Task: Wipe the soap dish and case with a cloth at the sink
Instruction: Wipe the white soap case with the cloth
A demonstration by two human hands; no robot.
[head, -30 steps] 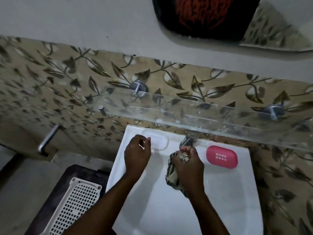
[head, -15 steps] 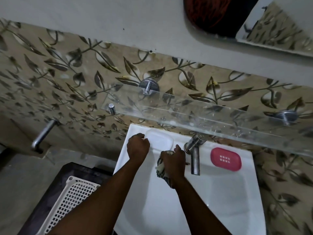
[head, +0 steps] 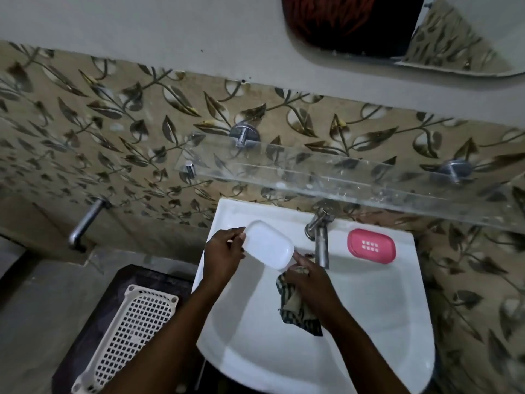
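Observation:
A white soap case (head: pixel 269 244) is held tilted above the back left of the white sink (head: pixel 369 302). My left hand (head: pixel 223 253) grips its left end. My right hand (head: pixel 311 282) holds a striped cloth (head: pixel 295 307), which hangs down under the palm, and a finger touches the case's right corner. A pink soap dish (head: pixel 371 245) with a grid of holes lies on the sink's back right ledge, right of the steel tap (head: pixel 319 237).
A glass shelf (head: pixel 355 177) juts from the leaf-patterned wall above the sink. A cream perforated basket (head: pixel 130 336) rests on a dark surface to the left. A steel wall tap (head: pixel 85 223) sticks out further left. A mirror (head: pixel 397 32) hangs above.
My left hand has lifted the white case off the sink ledge and tilted it. My right hand with the cloth moved from the tap leftward to the case's right corner.

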